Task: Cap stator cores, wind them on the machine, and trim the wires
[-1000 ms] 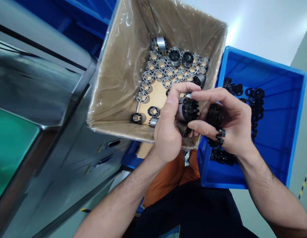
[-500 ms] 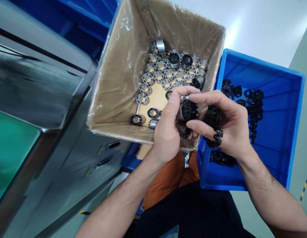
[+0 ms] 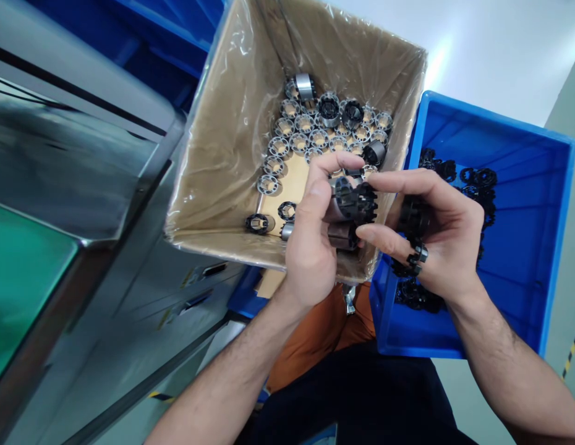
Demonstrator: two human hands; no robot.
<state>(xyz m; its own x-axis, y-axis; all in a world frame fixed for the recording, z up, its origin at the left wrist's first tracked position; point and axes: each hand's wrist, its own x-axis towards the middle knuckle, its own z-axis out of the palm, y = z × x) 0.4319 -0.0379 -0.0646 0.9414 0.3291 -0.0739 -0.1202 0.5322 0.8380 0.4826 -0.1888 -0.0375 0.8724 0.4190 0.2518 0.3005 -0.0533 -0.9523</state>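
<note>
My left hand (image 3: pixel 310 247) is closed around slotted metal cores, which look like motor stators. The upper metal core (image 3: pixel 332 211) faces right, and a lower core (image 3: pixel 342 235) lies under it in the same grip. Between thumb and fingers, my right hand (image 3: pixel 447 238) pinches a black toothed ring (image 3: pixel 365 204) at the upper core's right end. Whether this ring is seated on the core or just touching it, I cannot tell. More black rings (image 3: pixel 413 217) sit in my right palm, one of them (image 3: pixel 416 258) near the base of the thumb.
Below my hands stands a plastic-lined carton (image 3: pixel 222 154) with rows of metal cores (image 3: pixel 299 143) standing on its floor. Several cores with black ends (image 3: pixel 352 114) lie on top. At right, a blue bin (image 3: pixel 514 266) holds loose black rings. A metal machine (image 3: pixel 130 154) borders the left.
My right hand has shifted slightly right. The black toothed ring at its fingertips now shows to the right of the upper core's end, and more of the lower core is visible.
</note>
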